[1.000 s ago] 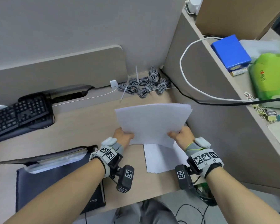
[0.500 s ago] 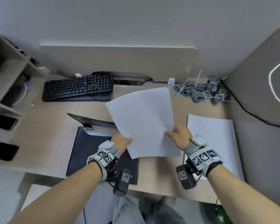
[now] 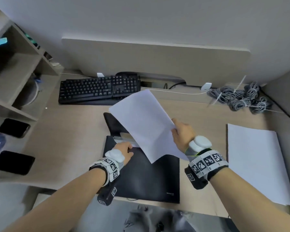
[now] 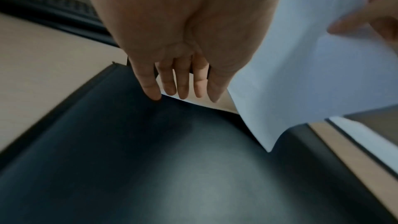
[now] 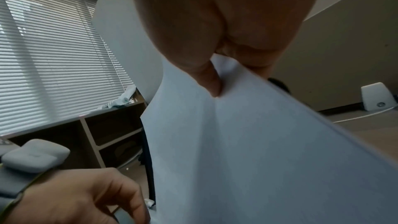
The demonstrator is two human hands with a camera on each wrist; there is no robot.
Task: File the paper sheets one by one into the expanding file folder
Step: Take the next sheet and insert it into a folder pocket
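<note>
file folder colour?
Black, with a small pale mark near one corner of the expanding file folder. Shows best in the head view.

Paper, matt black cover and pale wood grain

The sheet is smooth white paper; the expanding file folder has a matt black, faintly sheened plastic-looking cover; the desk is pale wood-look laminate; the keyboard is black plastic

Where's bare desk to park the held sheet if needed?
Bare desk lies between keyboard, two phones and folder. A narrower strip runs between folder and paper stack. Crowded: far right corner with cable bundles; right hand pinches the sheet over the folder's mouth.
</note>
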